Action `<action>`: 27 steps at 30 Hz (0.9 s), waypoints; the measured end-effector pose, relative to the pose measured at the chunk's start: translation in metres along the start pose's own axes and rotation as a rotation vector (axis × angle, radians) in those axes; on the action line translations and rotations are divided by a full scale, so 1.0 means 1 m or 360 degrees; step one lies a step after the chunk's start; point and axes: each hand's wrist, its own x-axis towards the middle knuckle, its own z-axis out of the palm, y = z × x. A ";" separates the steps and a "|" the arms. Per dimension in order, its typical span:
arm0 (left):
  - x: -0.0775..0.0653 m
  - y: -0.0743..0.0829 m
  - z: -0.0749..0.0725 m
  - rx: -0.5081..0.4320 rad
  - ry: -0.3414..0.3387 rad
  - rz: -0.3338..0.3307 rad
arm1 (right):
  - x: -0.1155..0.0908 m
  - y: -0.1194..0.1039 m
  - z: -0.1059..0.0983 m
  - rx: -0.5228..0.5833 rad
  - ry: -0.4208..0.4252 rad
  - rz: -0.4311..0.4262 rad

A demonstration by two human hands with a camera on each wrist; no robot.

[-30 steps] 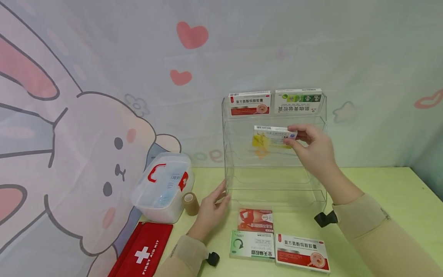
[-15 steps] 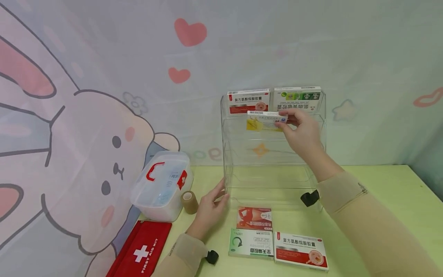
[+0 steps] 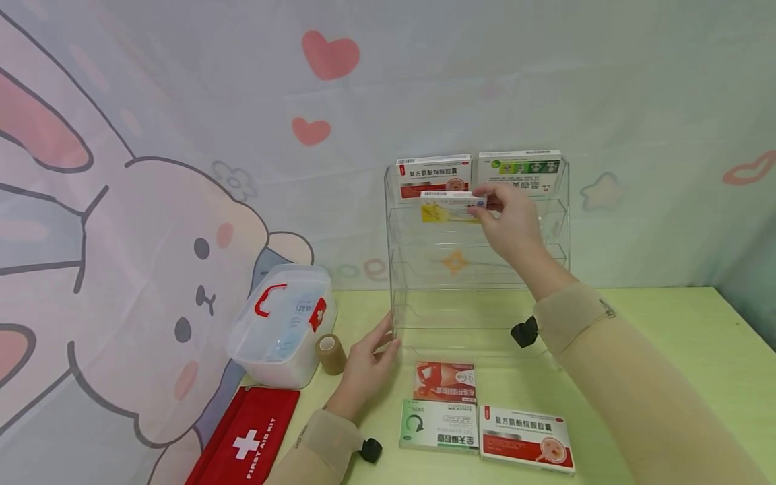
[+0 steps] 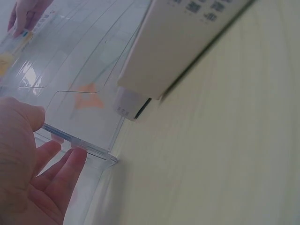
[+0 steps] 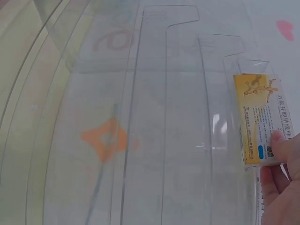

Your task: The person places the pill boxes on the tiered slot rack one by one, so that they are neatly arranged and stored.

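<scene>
My right hand (image 3: 512, 222) pinches one end of a yellow-and-white medicine box (image 3: 445, 207) between thumb and fingers. The box is in front of the second tier of a clear acrylic display rack (image 3: 467, 310), just under the top row. In the right wrist view the yellow medicine box (image 5: 262, 117) overlaps the rack's upper tiers. Down at the rack's lower left side, my left hand (image 3: 366, 364) holds its edge, with the thumb on one face and fingers on the other, as the left wrist view shows. A red-and-white medicine box (image 3: 433, 178) and a green-and-white one (image 3: 519, 172) fill the top tier.
On the table in front of the rack lie a red box (image 3: 445, 382), a green-and-white box (image 3: 439, 426) and a red-and-white box (image 3: 526, 439). To the left are a brown bandage roll (image 3: 331, 355), a lidded plastic case (image 3: 281, 323) and a red first aid pouch (image 3: 248, 438).
My right hand has carried the yellow medicine box up and to the left, from the middle of the rack to just below the top row. The left hand has stayed on the rack's side.
</scene>
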 end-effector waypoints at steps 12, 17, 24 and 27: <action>-0.001 -0.001 -0.001 0.0015 -0.0009 -0.0003 | 0.004 -0.004 0.016 -0.0082 -0.0113 0.0096; 0.000 0.002 -0.001 -0.0011 -0.0013 -0.0006 | 0.006 -0.005 0.022 -0.0121 -0.0151 0.0104; -0.001 0.002 -0.002 0.0000 -0.0018 -0.0027 | 0.005 -0.003 0.029 -0.0122 -0.0218 0.0068; -0.001 0.001 -0.002 0.0006 -0.0021 -0.0010 | 0.003 -0.002 0.030 -0.0136 -0.0214 0.0072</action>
